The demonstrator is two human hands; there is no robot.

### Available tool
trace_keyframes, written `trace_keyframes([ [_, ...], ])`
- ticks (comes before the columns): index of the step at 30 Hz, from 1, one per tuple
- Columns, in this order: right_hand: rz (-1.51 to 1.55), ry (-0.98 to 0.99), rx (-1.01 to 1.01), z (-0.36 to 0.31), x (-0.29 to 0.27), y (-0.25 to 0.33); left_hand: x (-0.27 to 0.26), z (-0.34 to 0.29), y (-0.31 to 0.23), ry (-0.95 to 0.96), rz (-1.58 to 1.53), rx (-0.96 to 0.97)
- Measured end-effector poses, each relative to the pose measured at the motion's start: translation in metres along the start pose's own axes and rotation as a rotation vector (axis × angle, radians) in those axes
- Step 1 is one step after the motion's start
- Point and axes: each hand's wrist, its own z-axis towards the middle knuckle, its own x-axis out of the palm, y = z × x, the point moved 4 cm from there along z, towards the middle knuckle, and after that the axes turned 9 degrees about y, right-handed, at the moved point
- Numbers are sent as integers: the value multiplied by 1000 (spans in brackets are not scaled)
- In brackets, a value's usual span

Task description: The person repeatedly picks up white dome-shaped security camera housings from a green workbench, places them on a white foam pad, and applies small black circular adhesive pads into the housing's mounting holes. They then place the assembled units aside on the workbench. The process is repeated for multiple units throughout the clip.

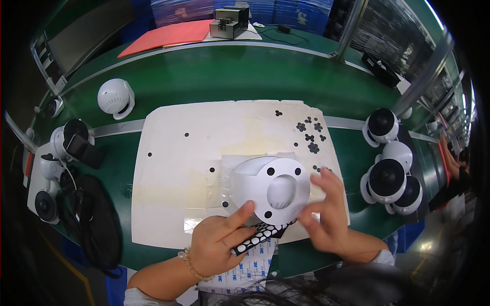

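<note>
A white rounded device [245, 183] lies with its base facing up, a round recess in the middle. Three black round pads [271, 171] show on that base; its lower right rim is partly covered by my right thumb. My left hand [217, 245] grips a black sheet with round white cutouts [260, 235], its index finger against the device's lower left side. On the right, my right hand [329, 219] has its fingers apart, the thumb at the base's edge. Nothing shows between those fingers. Under my left hand lies a printed white backing sheet [252, 268].
The device rests on a pale board [168, 178] strewn with loose black dots [313, 147]. White camera-like devices [388, 177] cluster at right, more at left [46, 204] beside a black bag [99, 224]. Another white device [116, 97] stands far left. A metal box [228, 23] sits at the back.
</note>
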Motion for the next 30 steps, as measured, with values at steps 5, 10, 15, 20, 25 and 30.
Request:
trace_keyframes([
  [5,203,59,103,5,2,-11,0,1,-1,-4,11,3],
  [10,158,102,70,4,4,-10,1,0,1,-6,10,0],
  [15,85,65,27,0,5,-10,1,0,0,-4,9,0],
  [20,-356,-9,-225,-12,5,-7,0,-1,0,-18,29,-10],
  [25,205,-81,131,-20,9,-24,1,0,0,-5,15,-15],
  [30,1022,139,556,-6,29,-31,3,0,3,-46,-1,-13],
])
